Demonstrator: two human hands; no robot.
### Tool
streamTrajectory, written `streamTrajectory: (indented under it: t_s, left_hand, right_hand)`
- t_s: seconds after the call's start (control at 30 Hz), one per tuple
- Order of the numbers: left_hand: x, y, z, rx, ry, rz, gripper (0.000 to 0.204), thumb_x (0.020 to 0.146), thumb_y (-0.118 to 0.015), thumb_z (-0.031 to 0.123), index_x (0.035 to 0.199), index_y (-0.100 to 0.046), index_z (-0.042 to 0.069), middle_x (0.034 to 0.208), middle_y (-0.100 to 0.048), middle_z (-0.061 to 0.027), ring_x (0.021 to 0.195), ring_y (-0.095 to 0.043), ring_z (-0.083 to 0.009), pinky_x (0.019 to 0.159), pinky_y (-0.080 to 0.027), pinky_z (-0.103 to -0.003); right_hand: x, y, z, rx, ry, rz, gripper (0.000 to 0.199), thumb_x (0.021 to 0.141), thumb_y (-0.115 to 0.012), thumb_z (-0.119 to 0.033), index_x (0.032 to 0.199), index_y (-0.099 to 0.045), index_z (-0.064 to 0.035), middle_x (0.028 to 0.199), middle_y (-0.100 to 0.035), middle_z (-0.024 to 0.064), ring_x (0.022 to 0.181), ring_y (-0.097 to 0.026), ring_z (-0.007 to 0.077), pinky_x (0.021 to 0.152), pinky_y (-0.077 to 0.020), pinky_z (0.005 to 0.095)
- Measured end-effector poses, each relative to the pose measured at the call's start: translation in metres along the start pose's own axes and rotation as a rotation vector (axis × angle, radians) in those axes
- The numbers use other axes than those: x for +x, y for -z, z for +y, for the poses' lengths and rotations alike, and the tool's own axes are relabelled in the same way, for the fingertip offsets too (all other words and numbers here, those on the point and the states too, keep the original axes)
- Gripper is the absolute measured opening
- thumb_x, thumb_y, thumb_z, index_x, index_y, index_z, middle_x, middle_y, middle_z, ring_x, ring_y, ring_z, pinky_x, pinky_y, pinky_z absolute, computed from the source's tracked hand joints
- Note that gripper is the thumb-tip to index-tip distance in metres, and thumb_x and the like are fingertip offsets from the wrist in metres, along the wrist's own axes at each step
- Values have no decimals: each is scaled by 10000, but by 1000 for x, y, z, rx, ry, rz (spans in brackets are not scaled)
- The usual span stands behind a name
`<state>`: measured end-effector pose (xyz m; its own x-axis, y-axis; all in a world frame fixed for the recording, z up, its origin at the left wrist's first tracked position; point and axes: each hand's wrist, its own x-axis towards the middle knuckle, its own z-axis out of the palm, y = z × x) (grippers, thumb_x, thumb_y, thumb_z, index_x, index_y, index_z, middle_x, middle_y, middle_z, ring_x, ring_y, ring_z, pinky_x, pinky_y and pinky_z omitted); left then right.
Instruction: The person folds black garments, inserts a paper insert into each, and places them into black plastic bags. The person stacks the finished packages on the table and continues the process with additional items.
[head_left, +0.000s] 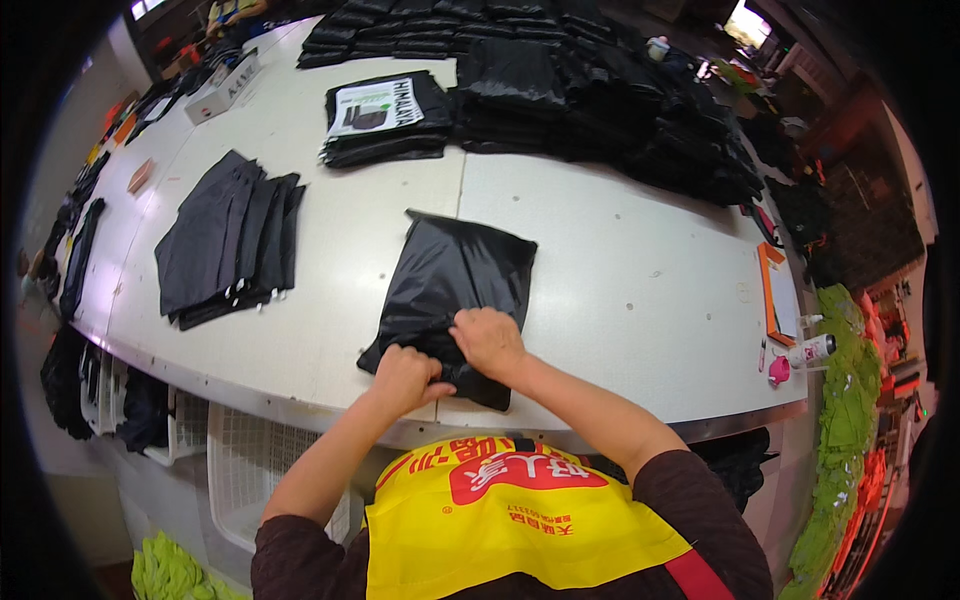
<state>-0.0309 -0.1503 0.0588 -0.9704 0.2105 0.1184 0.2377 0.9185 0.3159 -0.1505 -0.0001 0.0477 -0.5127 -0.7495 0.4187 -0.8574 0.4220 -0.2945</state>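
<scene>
Both hands, left hand [402, 378] and right hand [487, 340], pinch the black bag [452, 280] at lower centre; best keep its near edge flat on the tabletop [620, 270].

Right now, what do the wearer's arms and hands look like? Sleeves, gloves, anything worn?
Both hands are bare: no gloves on the left hand or right hand, and no rings or watch that I can make out. Forearms are bare too. Dark maroon sleeves are pushed up near the elbows, under a yellow apron with red print.
</scene>
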Motion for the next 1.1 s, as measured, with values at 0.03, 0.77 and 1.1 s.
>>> streamTrajectory:
  t_s: [0.03, 0.77, 1.1]
  left_hand:
    - [2, 1, 5, -5, -21, -10, 309, 679, -715, 413, 627, -643, 118, 615, -586, -59, 639, -572, -255, 599, -384, -394]
    - [16, -26, 38, -6, 16, 490, 120, 684, -731, 187, 737, -650, 116, 803, -570, -22, 740, -538, -237, 666, -420, -358]
    - [33, -11, 24, -345, -166, 324, 217, 652, -761, 87, 842, -667, 41, 957, -653, -110, 1035, -596, -312, 902, -444, -410]
  right_hand:
    - [-1, 0, 4, 8, 42, -9, 156, 793, -605, -203, 755, -523, -76, 657, -573, 101, 634, -599, 277, 571, -491, 378]
    - [5, 16, 27, 112, 450, -98, 132, 758, -557, -190, 692, -502, -89, 617, -531, 61, 580, -594, 244, 493, -477, 343]
    - [-10, 35, 28, 175, 517, -163, 95, 761, -551, -141, 738, -524, -53, 696, -572, 80, 621, -599, 228, 514, -479, 338]
